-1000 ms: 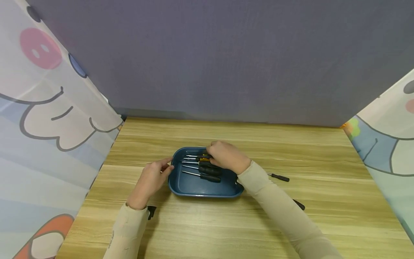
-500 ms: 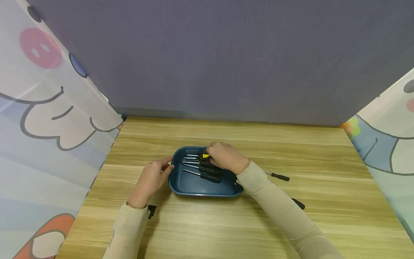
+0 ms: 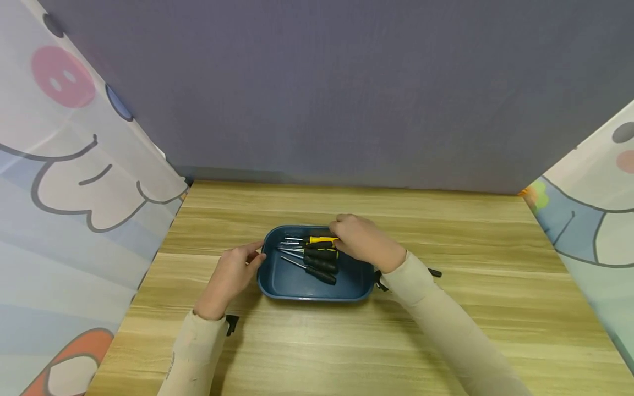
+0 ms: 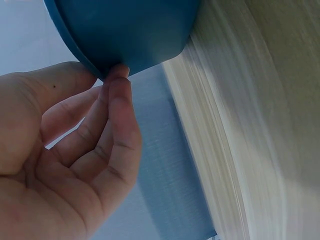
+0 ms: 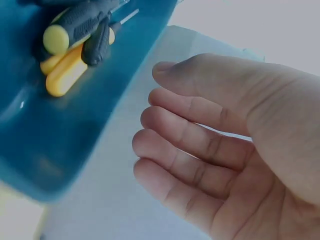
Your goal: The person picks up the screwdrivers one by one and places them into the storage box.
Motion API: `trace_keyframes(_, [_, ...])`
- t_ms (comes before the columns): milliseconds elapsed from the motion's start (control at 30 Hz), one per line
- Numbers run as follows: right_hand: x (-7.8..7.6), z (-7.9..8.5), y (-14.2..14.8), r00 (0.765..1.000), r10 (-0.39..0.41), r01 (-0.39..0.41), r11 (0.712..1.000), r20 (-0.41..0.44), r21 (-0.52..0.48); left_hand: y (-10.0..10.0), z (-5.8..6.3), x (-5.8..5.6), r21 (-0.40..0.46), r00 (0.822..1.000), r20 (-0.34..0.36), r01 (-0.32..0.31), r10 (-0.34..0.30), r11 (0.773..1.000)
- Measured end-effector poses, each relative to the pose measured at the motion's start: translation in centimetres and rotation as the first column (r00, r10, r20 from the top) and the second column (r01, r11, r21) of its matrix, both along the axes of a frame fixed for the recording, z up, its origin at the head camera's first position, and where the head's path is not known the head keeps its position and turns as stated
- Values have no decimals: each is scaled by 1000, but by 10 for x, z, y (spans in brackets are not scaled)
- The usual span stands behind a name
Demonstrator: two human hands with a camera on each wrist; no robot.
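A blue plastic tray (image 3: pixel 297 289) on the wooden table holds several screwdrivers with their shafts pointing left. Among them are a yellow-handled screwdriver (image 3: pixel 322 240) towards the back and a black-handled screwdriver (image 3: pixel 322 275) lying slanted in front. My left hand (image 3: pixel 233 275) pinches the tray's left rim; the left wrist view shows thumb and fingertips meeting at the tray wall (image 4: pixel 135 35). At the back right of the tray is my right hand (image 3: pixel 364 239). In the right wrist view its fingers (image 5: pixel 180 155) are spread and bent slightly, holding nothing, beside the tray's edge.
Right of the tray, a black handle (image 3: pixel 435 272) on the table shows past my right sleeve (image 3: pixel 446 319). A grey cloth wall (image 3: pixel 346 99) rises behind the table. Curtains with cartoon prints hang at the left (image 3: pixel 74 165) and right.
My right hand has let go among the screwdrivers and moved right. More yellow handle shows now. The front black screwdriver's handle has swung a little towards me. My left hand stays on the rim.
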State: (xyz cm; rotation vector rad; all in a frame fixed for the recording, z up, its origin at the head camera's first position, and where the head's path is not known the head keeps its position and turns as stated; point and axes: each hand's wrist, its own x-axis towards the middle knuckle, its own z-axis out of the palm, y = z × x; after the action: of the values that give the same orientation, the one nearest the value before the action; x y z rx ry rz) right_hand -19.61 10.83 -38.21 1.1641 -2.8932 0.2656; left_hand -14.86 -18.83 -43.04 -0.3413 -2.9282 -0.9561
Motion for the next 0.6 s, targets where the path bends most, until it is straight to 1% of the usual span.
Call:
trace_keyframes(233, [11,8,27,1000,-23,23,1000,-13,-6,-1,-1,0,4,1000,-7,3,-3,1000])
trace_keyframes(367, [18,11,39,999,-40,40,999,-37,-8,-1,-1,0,5,1000,-26,3,-3,1000])
trace_keyframes(500, [22,10,52,997,-57,56,998,-48,-24,-2,-2,0,7,999,-40,4,-4,1000])
trace_keyframes(600, [25,7,64,996,-73,71,997,-45,-41,-2,-2,0,10,999,-31,8,-7,1000])
